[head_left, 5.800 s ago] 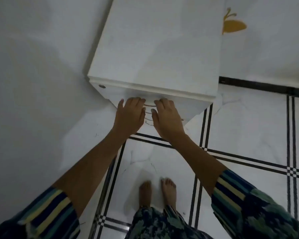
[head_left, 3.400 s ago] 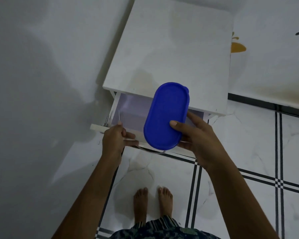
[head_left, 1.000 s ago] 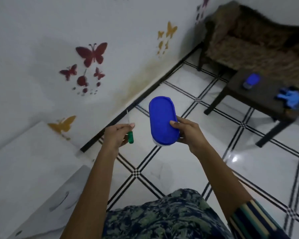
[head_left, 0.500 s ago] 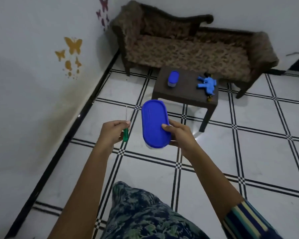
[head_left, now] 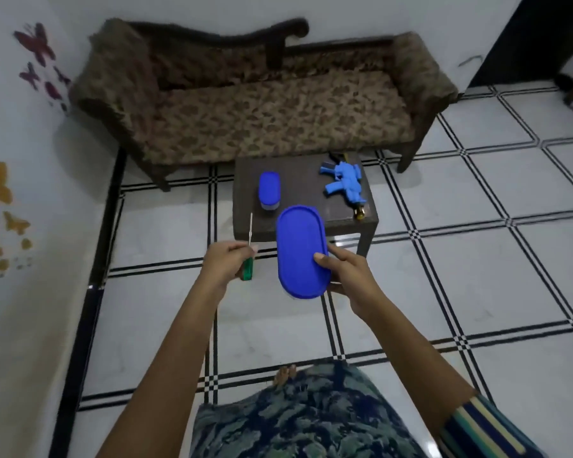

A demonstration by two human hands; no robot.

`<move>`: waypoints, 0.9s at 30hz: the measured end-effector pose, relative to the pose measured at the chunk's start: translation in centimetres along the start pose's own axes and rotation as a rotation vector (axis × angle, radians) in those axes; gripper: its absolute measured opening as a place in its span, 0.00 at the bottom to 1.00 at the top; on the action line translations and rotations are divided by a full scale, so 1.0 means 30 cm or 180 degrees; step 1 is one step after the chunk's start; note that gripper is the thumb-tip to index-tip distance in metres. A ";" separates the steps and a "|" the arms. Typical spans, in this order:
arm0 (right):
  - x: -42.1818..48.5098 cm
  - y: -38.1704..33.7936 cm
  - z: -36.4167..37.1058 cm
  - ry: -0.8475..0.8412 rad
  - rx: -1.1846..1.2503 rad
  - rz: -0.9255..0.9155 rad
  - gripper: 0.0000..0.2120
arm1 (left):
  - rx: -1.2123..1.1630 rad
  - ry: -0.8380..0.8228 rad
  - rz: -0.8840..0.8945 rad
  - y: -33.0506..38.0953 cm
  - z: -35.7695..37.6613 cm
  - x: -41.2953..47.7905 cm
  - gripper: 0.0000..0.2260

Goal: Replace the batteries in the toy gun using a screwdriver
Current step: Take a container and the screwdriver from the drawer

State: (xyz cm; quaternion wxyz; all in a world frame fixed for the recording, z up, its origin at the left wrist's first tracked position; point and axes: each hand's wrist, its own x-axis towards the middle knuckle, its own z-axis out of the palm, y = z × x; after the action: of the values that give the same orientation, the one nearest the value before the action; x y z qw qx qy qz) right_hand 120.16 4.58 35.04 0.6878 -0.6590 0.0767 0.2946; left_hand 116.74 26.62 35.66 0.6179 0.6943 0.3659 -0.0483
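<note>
Left hand (head_left: 224,263): grips screwdriver (head_left: 247,261), shaft up.
Right hand (head_left: 346,279): holds blue box (head_left: 302,256).
Surface (head_left: 303,190): toy gun (head_left: 344,183) at right, 1 small blue box (head_left: 269,190) at left.

**Tiled room**

White floor tiles (head_left: 477,276) with black double lines. Top centre, a brown patterned sofa (head_left: 262,120) — a small dark table (head_left: 305,180) just before it. Butterfly decals (head_left: 35,44) on the left wall (head_left: 30,325); dark doorway (head_left: 543,34) upper right.

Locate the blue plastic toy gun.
Head view: the blue plastic toy gun lies on the dark low table, right of the small blue-lidded container.
</note>
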 end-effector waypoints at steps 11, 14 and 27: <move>0.844 -0.162 -0.124 0.0530 0.0253 0.0350 0.19 | 0.0351 -0.0044 -0.0194 0.190 0.360 0.877 0.03; 1.073 -0.158 -0.168 0.0599 0.0183 0.0398 0.20 | 0.0555 0.0108 -0.0227 0.180 0.440 1.076 0.05; 1.812 0.158 -0.212 0.0941 0.0061 0.0660 0.20 | 0.1498 0.0323 0.0135 -0.069 0.685 1.697 0.11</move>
State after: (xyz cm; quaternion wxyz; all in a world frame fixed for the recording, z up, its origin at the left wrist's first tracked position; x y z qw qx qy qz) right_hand 163.86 14.85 3.36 0.6412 -0.6772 0.2473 0.2630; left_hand 160.51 31.04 2.77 0.4208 0.8282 0.3605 -0.0842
